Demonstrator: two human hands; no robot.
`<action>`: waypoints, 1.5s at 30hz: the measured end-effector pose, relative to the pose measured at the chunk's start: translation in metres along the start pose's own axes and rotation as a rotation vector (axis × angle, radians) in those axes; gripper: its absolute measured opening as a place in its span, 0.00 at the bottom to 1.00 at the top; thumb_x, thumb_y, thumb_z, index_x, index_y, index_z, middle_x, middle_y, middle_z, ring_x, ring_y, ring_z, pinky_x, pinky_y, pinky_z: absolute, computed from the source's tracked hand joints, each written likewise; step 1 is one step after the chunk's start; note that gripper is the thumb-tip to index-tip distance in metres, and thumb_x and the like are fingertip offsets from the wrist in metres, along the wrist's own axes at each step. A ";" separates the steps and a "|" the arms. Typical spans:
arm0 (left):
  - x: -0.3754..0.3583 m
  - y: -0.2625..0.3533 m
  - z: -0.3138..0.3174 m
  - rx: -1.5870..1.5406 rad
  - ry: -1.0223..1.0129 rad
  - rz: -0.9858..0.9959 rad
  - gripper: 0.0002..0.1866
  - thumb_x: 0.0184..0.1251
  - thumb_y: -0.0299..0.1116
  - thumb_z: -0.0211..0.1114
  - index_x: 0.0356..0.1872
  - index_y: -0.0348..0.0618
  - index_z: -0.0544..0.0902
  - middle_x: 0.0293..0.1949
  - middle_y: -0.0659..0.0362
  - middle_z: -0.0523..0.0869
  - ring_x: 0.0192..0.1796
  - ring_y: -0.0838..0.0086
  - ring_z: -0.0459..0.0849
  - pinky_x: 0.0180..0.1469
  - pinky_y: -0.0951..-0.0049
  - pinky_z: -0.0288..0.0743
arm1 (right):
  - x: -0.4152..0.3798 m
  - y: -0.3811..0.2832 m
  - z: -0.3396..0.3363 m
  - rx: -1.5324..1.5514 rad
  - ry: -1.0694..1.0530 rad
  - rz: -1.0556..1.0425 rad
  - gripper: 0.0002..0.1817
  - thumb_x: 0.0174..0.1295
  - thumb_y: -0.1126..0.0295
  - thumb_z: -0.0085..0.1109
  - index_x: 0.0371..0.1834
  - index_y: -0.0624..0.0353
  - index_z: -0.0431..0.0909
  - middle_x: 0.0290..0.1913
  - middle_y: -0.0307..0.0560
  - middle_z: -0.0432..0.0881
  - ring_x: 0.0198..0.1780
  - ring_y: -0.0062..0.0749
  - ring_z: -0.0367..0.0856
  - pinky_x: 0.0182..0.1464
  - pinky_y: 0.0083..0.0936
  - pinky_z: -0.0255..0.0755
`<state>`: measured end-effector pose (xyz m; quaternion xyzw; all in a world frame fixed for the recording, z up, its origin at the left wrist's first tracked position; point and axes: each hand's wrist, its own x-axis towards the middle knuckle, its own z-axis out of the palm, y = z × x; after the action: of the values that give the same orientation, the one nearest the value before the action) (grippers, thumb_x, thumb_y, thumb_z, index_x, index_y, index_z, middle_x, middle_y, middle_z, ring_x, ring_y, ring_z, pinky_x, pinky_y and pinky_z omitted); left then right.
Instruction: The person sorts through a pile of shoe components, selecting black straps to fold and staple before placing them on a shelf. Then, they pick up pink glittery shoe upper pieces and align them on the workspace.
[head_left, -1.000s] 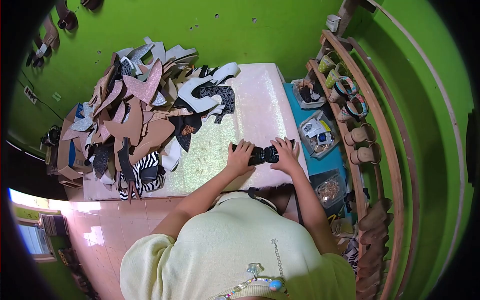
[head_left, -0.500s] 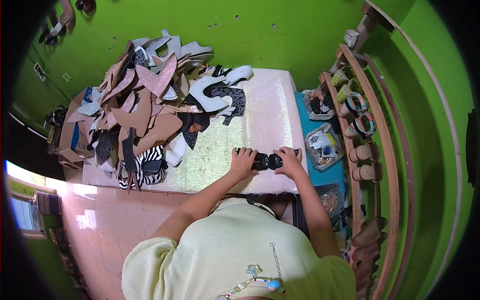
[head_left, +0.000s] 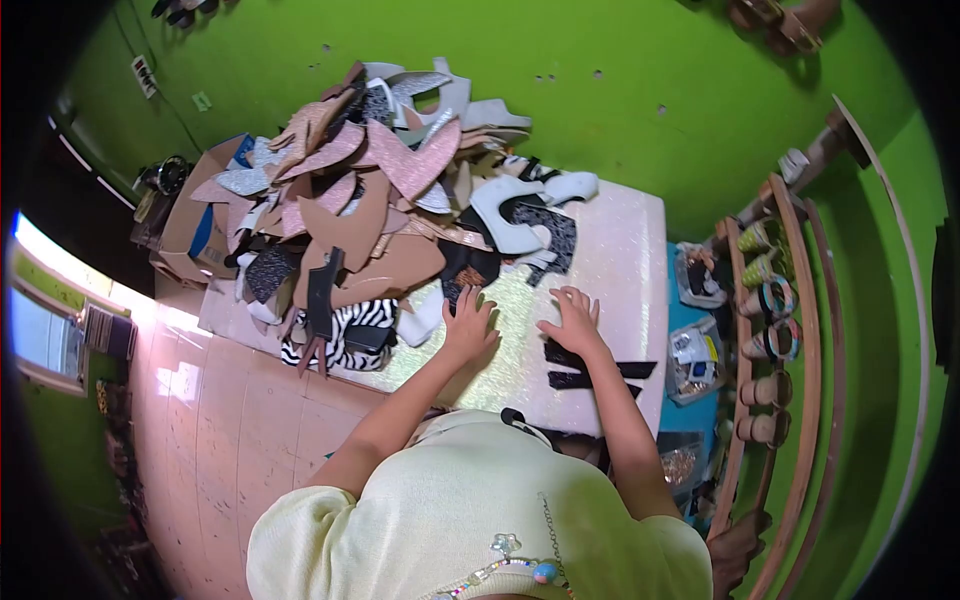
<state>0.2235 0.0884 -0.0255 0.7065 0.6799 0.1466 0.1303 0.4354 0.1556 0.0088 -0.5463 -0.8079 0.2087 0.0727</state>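
My left hand point(head_left: 469, 326) has its fingers spread, with the fingertips at the lower edge of a black cut piece with a brown patterned spot point(head_left: 468, 265). That piece lies at the near side of a heap of cut shoe-upper pieces point(head_left: 375, 265) in tan, pink glitter, silver and zebra print. My right hand point(head_left: 573, 322) is open and holds nothing. Under and beside its wrist, glossy black strips point(head_left: 625, 370) lie on the shimmering table cover point(head_left: 625, 240). A black-and-grey patterned piece point(head_left: 557, 238) rests just beyond the right fingertips.
A cardboard box point(head_left: 200, 225) stands at the left end of the heap. Along the right, plastic bags of small parts point(head_left: 693, 360) sit on a blue surface point(head_left: 682, 415). Past them, a wooden rack point(head_left: 790, 330) carries sandals point(head_left: 768, 300). A green wall point(head_left: 600, 120) closes off the back.
Both hands have let go of the black strips, which now lie on the table. The left hand has moved left to the heap, the right hand forward. The view has turned to the left.
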 end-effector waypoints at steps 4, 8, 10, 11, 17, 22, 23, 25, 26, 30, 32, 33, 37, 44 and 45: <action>0.011 -0.030 -0.037 -0.009 0.109 -0.049 0.27 0.49 0.43 0.65 0.52 0.49 0.72 0.62 0.48 0.60 0.68 0.56 0.51 0.62 0.38 0.42 | 0.072 -0.039 0.014 0.028 0.045 -0.110 0.42 0.42 0.53 0.67 0.62 0.52 0.59 0.62 0.46 0.59 0.65 0.43 0.54 0.64 0.62 0.40; 0.021 -0.052 -0.062 -0.069 0.114 -0.090 0.25 0.49 0.41 0.66 0.50 0.48 0.74 0.61 0.47 0.61 0.67 0.55 0.53 0.62 0.41 0.43 | 0.124 -0.072 0.024 -0.017 0.108 -0.074 0.47 0.39 0.61 0.71 0.65 0.52 0.54 0.66 0.44 0.56 0.67 0.41 0.53 0.64 0.60 0.41; 0.024 -0.063 -0.070 -0.108 0.144 -0.072 0.24 0.49 0.41 0.65 0.49 0.48 0.74 0.61 0.48 0.62 0.66 0.54 0.53 0.62 0.42 0.44 | 0.139 -0.079 0.030 -0.089 0.164 -0.039 0.42 0.41 0.67 0.69 0.63 0.51 0.58 0.62 0.42 0.62 0.66 0.38 0.56 0.65 0.59 0.41; 0.026 -0.068 -0.073 -0.148 0.167 -0.044 0.22 0.49 0.41 0.65 0.48 0.49 0.75 0.60 0.48 0.62 0.66 0.53 0.54 0.62 0.44 0.44 | 0.145 -0.079 0.032 -0.088 0.164 -0.041 0.42 0.41 0.67 0.69 0.63 0.51 0.58 0.62 0.42 0.62 0.66 0.38 0.56 0.65 0.59 0.41; 0.036 -0.091 -0.085 -0.350 0.164 0.052 0.22 0.49 0.36 0.65 0.48 0.46 0.74 0.59 0.47 0.63 0.63 0.51 0.58 0.62 0.56 0.54 | 0.132 -0.083 0.024 0.052 0.407 -0.102 0.22 0.49 0.70 0.59 0.50 0.52 0.70 0.50 0.42 0.72 0.57 0.36 0.66 0.64 0.53 0.45; 0.043 -0.075 -0.122 -0.568 0.325 0.091 0.25 0.49 0.35 0.66 0.51 0.44 0.71 0.59 0.45 0.62 0.62 0.50 0.59 0.62 0.57 0.56 | 0.090 -0.115 -0.036 0.244 0.382 -0.208 0.08 0.53 0.68 0.55 0.34 0.56 0.78 0.36 0.47 0.80 0.41 0.42 0.77 0.60 0.48 0.54; 0.044 -0.072 -0.129 -0.620 0.390 0.102 0.27 0.50 0.35 0.67 0.53 0.43 0.70 0.58 0.45 0.64 0.61 0.52 0.61 0.61 0.57 0.57 | 0.082 -0.125 -0.050 0.242 0.383 -0.201 0.08 0.53 0.68 0.55 0.34 0.56 0.78 0.36 0.47 0.80 0.41 0.42 0.77 0.60 0.48 0.54; 0.047 -0.075 -0.138 -0.678 0.448 0.114 0.29 0.50 0.36 0.68 0.54 0.42 0.68 0.57 0.46 0.66 0.61 0.53 0.63 0.61 0.58 0.58 | 0.066 -0.146 -0.079 0.311 0.222 -0.267 0.08 0.53 0.68 0.55 0.32 0.60 0.78 0.35 0.50 0.80 0.38 0.49 0.76 0.53 0.44 0.62; 0.048 -0.081 -0.143 -0.796 0.215 0.134 0.31 0.51 0.36 0.68 0.56 0.41 0.66 0.57 0.48 0.67 0.60 0.57 0.66 0.62 0.59 0.58 | 0.062 -0.152 -0.085 0.423 0.131 -0.180 0.09 0.51 0.70 0.57 0.31 0.65 0.78 0.33 0.51 0.80 0.34 0.44 0.77 0.46 0.37 0.67; 0.048 -0.105 -0.119 -1.159 -0.051 0.165 0.31 0.55 0.28 0.65 0.60 0.41 0.61 0.53 0.53 0.73 0.55 0.69 0.72 0.59 0.68 0.63 | 0.072 -0.151 -0.078 0.779 -0.154 -0.243 0.10 0.50 0.75 0.60 0.33 0.70 0.78 0.33 0.45 0.79 0.36 0.24 0.75 0.41 0.23 0.68; 0.042 -0.112 -0.122 -1.370 -0.020 0.129 0.30 0.56 0.26 0.64 0.60 0.38 0.62 0.51 0.54 0.73 0.54 0.72 0.72 0.57 0.72 0.65 | 0.081 -0.144 -0.059 0.879 -0.139 -0.216 0.10 0.50 0.74 0.60 0.33 0.70 0.78 0.34 0.44 0.79 0.38 0.24 0.76 0.43 0.22 0.68; 0.038 -0.115 -0.126 -1.372 -0.015 0.124 0.30 0.56 0.26 0.64 0.60 0.38 0.62 0.51 0.54 0.73 0.54 0.72 0.72 0.57 0.72 0.65 | 0.083 -0.150 -0.058 0.979 -0.116 -0.184 0.10 0.49 0.74 0.61 0.33 0.70 0.78 0.35 0.43 0.79 0.39 0.24 0.76 0.44 0.21 0.68; 0.027 -0.134 -0.140 -1.575 -0.134 -0.047 0.23 0.61 0.28 0.60 0.56 0.35 0.67 0.48 0.59 0.77 0.49 0.78 0.74 0.54 0.76 0.67 | 0.098 -0.164 -0.050 0.842 -0.022 -0.239 0.12 0.49 0.75 0.63 0.37 0.67 0.78 0.38 0.44 0.79 0.42 0.22 0.75 0.48 0.19 0.67; 0.019 -0.178 -0.169 -1.090 0.200 -0.208 0.20 0.58 0.29 0.63 0.50 0.33 0.72 0.42 0.58 0.80 0.44 0.78 0.76 0.49 0.77 0.69 | 0.133 -0.159 -0.012 0.976 -0.089 -0.086 0.15 0.56 0.76 0.56 0.48 0.63 0.71 0.39 0.39 0.76 0.36 0.16 0.73 0.44 0.14 0.67; 0.019 -0.187 -0.171 -0.892 0.290 -0.301 0.20 0.56 0.30 0.63 0.49 0.35 0.73 0.39 0.55 0.79 0.42 0.72 0.76 0.47 0.73 0.69 | 0.135 -0.160 -0.011 0.968 -0.041 -0.086 0.15 0.56 0.76 0.56 0.48 0.63 0.72 0.38 0.39 0.76 0.35 0.16 0.73 0.44 0.14 0.67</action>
<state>-0.0144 0.1122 0.0611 0.4483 0.6565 0.4999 0.3436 0.2498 0.2309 0.0705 -0.4115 -0.6414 0.5678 0.3112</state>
